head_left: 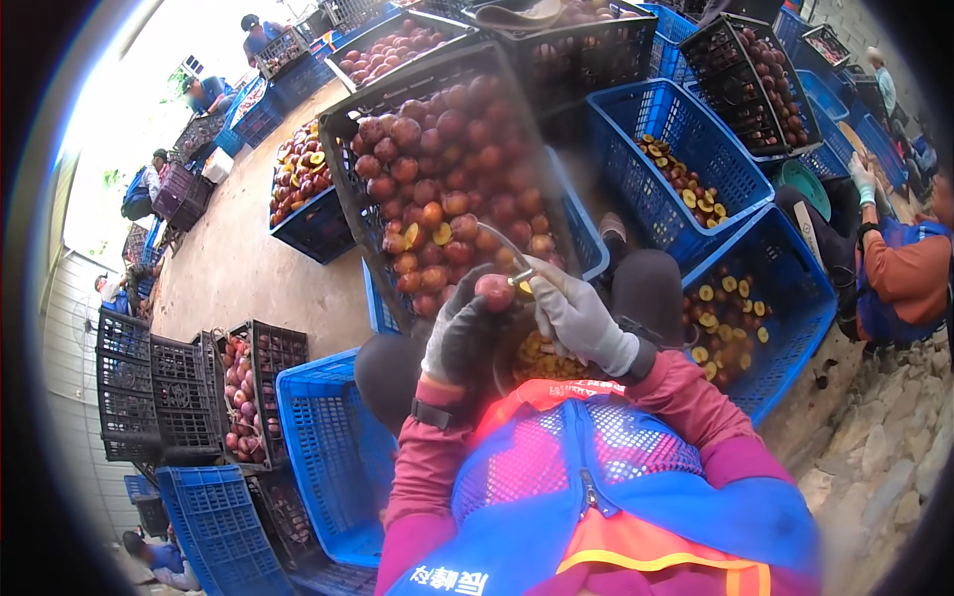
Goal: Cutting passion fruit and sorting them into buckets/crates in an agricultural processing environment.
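My gloved left hand is closed round a red plum, holding it up in front of my chest. In my gloved right hand is a thin curved knife; its blade arcs up and left, and metal near the grip meets the plum's right side. Just beyond my hands a dark crate leans toward me, full of plums, a few of them cut and showing yellow flesh. Yellow cut pieces lie in a container below my right hand, mostly hidden by my arms.
Blue crates with halved plums stand to my right, one farther and one nearer. A blue crate and black crates stand at my left. A co-worker sits at the right edge; others work at far left.
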Available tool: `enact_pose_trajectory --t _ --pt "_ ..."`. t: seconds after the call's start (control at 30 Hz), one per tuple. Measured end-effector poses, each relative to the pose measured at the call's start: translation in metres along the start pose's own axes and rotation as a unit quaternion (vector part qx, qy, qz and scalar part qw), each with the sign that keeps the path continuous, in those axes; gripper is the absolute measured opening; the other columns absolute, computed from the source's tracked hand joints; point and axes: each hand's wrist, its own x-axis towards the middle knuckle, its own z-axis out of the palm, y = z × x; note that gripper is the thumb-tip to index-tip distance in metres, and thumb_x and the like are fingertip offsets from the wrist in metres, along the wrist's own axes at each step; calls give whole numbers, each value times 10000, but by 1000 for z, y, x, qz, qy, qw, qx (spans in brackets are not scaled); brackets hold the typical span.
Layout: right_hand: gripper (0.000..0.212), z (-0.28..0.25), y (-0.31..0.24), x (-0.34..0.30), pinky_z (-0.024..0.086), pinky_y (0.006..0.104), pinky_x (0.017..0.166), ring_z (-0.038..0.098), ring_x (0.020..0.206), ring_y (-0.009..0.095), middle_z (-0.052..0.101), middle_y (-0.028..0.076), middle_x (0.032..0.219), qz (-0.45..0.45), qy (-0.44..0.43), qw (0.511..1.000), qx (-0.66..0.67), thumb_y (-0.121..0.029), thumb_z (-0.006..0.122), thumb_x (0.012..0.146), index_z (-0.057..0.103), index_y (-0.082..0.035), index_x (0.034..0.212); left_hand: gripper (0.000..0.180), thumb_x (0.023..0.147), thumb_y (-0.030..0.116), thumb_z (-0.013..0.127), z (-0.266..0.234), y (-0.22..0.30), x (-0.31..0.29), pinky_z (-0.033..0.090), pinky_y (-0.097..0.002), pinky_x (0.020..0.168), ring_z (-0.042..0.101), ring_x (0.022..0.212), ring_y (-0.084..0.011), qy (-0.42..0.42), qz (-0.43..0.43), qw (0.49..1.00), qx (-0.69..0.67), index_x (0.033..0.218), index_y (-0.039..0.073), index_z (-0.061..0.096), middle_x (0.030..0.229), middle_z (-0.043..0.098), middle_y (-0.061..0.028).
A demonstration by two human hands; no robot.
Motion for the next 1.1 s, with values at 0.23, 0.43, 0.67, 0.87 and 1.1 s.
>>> enact_pose_trajectory --t 0.23,0.43,0.67,0.87,1.1 --pt "380 12 22 4 567 351 931 726 1039 214 778 156 1153 -82 14 994 -69 -208 579 1145 639 31 1435 494 1013 230 776 -8 -9 -7 586 -320 938 695 1050 -176 -8 5 1000 21 1432 20 619 1204 699 -62" --pt "398 16 40 7 563 371 970 740 1092 243 778 184 1189 -67 13 994 -84 -237 556 1153 640 38 1428 480 991 317 830 -24 -16 -5 573 -307 914 676 1029 -140 10 9 996 83 1355 35 694 1162 717 -21" --pt "394 17 40 6 529 369 717 688 801 229 696 115 889 -17 -10 987 -160 -337 503 1167 683 -6 1284 415 1032 273 775 -46 -39 -6 570 -296 901 669 1018 -121 28 12 990 136 1353 24 688 1143 708 -4" --pt "465 9 89 16 533 509 563 685 566 368 721 167 759 -79 12 958 -274 -410 498 1155 653 -13 1341 382 1032 176 768 -44 -40 -1 567 -309 900 675 1039 -137 44 -6 973 225 1367 14 682 1153 721 -24" --pt "452 -15 94 14 526 500 555 691 607 394 700 223 736 -85 35 834 -545 -375 529 1143 641 -20 1399 428 991 134 783 -30 -4 -1 588 -385 985 720 1118 -253 175 230 797 530 1365 -28 653 1217 741 -153"
